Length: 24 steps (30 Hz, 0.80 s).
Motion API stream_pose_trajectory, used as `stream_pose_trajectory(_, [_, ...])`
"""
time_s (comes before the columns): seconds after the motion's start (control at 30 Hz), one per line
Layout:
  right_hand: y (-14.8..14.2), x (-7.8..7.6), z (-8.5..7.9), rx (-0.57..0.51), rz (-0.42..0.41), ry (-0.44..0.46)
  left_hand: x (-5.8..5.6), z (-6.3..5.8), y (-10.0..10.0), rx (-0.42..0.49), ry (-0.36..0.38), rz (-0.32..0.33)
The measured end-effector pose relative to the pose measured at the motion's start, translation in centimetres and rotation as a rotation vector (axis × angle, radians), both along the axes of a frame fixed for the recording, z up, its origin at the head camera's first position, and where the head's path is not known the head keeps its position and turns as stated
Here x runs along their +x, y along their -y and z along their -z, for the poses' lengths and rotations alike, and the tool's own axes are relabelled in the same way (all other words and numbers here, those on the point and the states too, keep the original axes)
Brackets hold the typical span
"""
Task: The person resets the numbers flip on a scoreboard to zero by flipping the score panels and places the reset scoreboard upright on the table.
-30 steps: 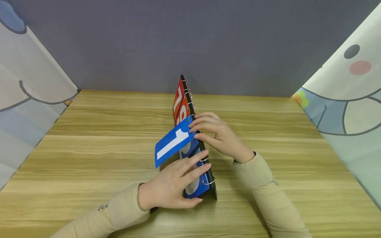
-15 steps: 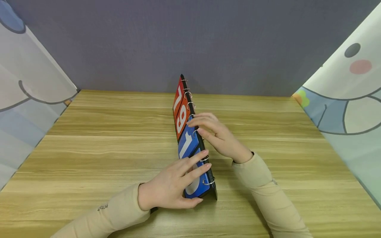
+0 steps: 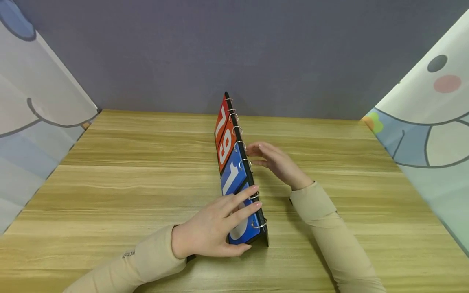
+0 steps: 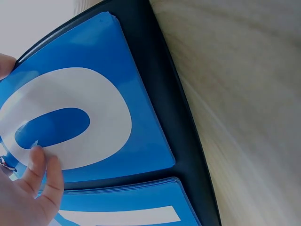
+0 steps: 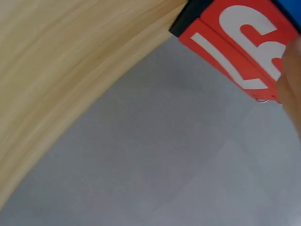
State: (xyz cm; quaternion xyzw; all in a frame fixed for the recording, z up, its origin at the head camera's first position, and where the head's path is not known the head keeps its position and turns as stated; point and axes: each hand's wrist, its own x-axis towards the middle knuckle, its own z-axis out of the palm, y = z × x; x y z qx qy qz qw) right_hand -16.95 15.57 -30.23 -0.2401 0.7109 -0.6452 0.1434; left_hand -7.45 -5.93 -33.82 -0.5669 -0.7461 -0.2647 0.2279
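Note:
A tabletop flip scoreboard (image 3: pixel 232 154) stands with its ringed top edge running away from me. Its left face bears red cards (image 3: pixel 225 146) at the far end and blue cards (image 3: pixel 234 175) nearer. My left hand (image 3: pixel 209 226) rests on the near blue card with fingers spread, two reaching the top edge; in the left wrist view that card shows a white 0 (image 4: pixel 110 136). Beside the right face, my right hand (image 3: pixel 276 162) has loosely bent fingers close to the rings; whether they touch it is unclear. The right wrist view shows red numbered cards (image 5: pixel 244 42) on that face.
The scoreboard stands on a wood-grain table (image 3: pixel 146 162). Behind it rises a grey wall panel (image 3: pixel 234 53), with cartoon-printed panels on the left (image 3: pixel 44 101) and right (image 3: pixel 432 130).
The lifted blue 1 card has dropped flat against the left face. My right hand has let go of it and moved over to the right side of the scoreboard. My left hand stays put.

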Motion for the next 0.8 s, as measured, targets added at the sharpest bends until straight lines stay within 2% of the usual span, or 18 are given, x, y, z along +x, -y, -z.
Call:
stream_pose_trajectory(0.17, [-0.32, -0.45, 0.27, 0.066, -0.066, 0.060, 0.02, 0.10, 0.01, -0.012, 0.004, -0.008])
stream_pose_trajectory(0.3, [-0.27, -0.58, 0.33, 0.112, -0.082, 0.064, 0.01, 0.13, 0.02, -0.016, 0.005, -0.008])
stream_pose_trajectory(0.8, [-0.92, -0.86, 0.00, 0.167, -0.025, 0.102, 0.00, 0.07, -0.05, -0.013, 0.005, -0.001])
